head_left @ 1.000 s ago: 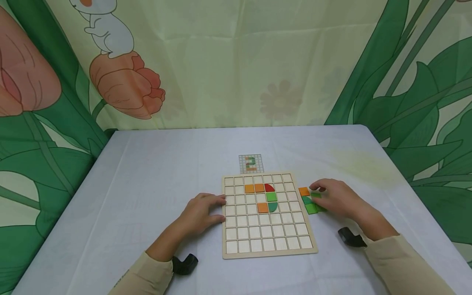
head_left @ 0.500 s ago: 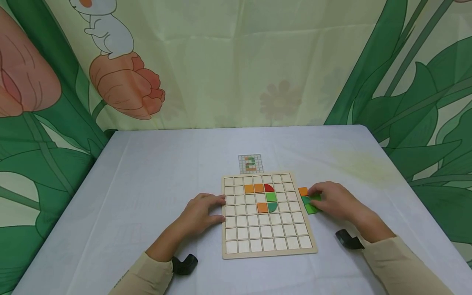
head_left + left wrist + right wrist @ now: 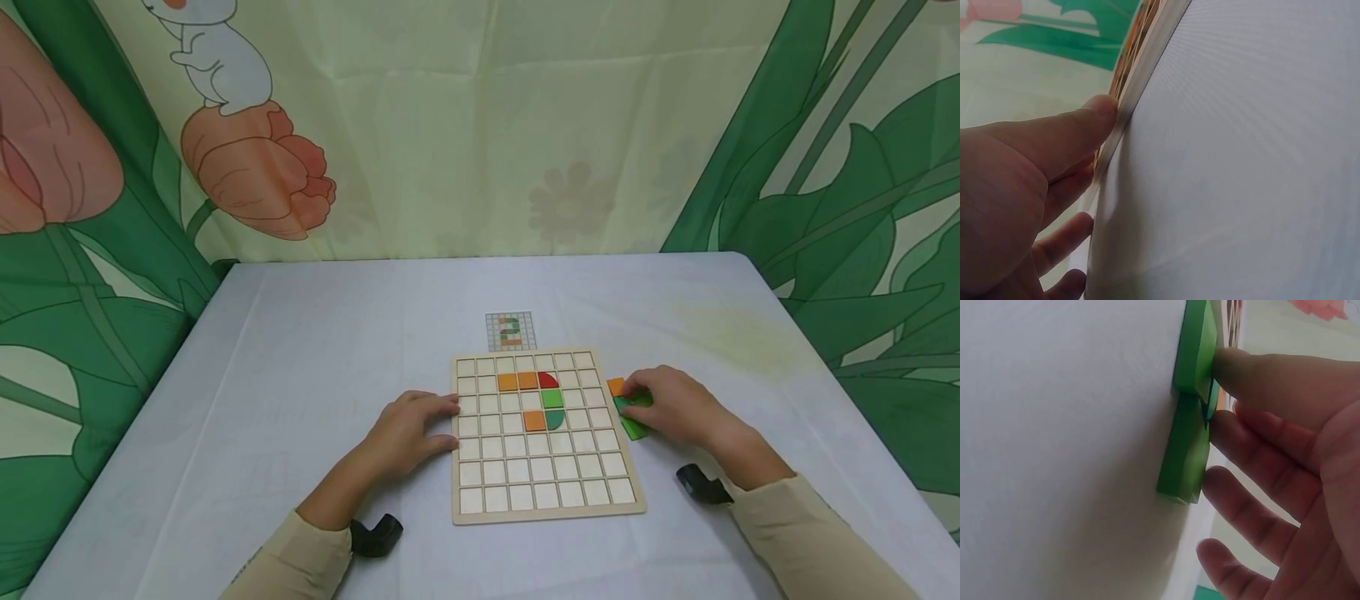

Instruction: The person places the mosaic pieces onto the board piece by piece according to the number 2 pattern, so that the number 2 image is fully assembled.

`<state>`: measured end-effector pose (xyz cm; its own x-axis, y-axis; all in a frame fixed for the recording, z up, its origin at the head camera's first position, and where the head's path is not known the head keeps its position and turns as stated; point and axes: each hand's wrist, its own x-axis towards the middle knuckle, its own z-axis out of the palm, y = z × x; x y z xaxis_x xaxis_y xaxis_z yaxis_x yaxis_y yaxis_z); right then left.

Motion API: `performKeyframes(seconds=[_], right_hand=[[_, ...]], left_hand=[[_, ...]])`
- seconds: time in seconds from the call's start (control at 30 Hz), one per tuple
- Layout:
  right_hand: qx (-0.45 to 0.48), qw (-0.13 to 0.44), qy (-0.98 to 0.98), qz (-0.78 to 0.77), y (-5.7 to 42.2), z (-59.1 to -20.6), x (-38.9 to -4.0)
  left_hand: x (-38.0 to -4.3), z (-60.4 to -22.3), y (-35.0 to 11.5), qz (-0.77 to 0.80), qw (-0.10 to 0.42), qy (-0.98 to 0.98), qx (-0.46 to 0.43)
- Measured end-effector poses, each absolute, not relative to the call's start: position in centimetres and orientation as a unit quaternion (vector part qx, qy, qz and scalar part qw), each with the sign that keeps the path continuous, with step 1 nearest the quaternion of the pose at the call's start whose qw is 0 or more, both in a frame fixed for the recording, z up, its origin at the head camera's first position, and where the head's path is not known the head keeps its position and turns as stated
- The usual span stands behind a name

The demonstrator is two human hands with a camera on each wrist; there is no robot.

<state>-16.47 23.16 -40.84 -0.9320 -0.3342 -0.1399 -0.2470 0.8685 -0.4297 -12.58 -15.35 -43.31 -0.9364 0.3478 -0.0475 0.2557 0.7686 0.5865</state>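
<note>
A wooden grid board [image 3: 501,500] carries coloured tiles: two orange squares at the top, a red quarter-round [image 3: 548,380], a green square [image 3: 552,398], a teal quarter-round [image 3: 555,418] and another orange square [image 3: 534,421]. My left hand [image 3: 405,433] touches the board's left edge with thumb and fingertips. Beside the right edge, my right hand [image 3: 675,406] has its fingertips on a small cluster of loose tiles. In the right wrist view, thumb and fingers touch two green tiles [image 3: 1182,453] that lie end to end. An orange tile [image 3: 616,386] and a teal piece [image 3: 621,403] show partly beside the fingers.
Behind the board lies a small pattern card [image 3: 512,332] printed with a coloured figure on a grid. A white cloth [image 3: 337,333] covers the table. A printed curtain [image 3: 450,133] hangs behind it. Each wrist wears a black camera mount [image 3: 377,536].
My right hand has shifted slightly left over the loose tiles, and the nearest green tile has turned a little. The left hand and the tiles on the board stay put.
</note>
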Motion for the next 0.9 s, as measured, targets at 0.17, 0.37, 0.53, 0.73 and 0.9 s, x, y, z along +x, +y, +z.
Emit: performKeyframes(seconds=[0.17, 0.37, 0.53, 0.73, 0.9], right_hand=[[-0.156, 0.104, 0.961, -0.202, 23.17, -40.99, -16.57], [-0.16, 0.099, 0.962, -0.2, 22.96, -41.12, -16.68], [-0.16, 0.101, 0.96, -0.206, 22.84, -41.03, -16.64], [-0.157, 0.109, 0.957, -0.217, 22.89, -40.95, -16.56], [-0.157, 0.114, 0.955, -0.224, 23.05, -40.96, -16.55]], left_hand=[[-12.56, -43.27, -15.37, 0.299, 0.074, 0.937, 0.166], [-12.56, -43.2, -15.28, 0.296, 0.077, 0.938, 0.163], [-12.57, -43.21, -15.3, 0.292, 0.076, 0.938, 0.169], [-12.62, -43.31, -15.31, 0.297, 0.076, 0.938, 0.163], [-12.63, -43.31, -15.29, 0.298, 0.075, 0.938, 0.161]])
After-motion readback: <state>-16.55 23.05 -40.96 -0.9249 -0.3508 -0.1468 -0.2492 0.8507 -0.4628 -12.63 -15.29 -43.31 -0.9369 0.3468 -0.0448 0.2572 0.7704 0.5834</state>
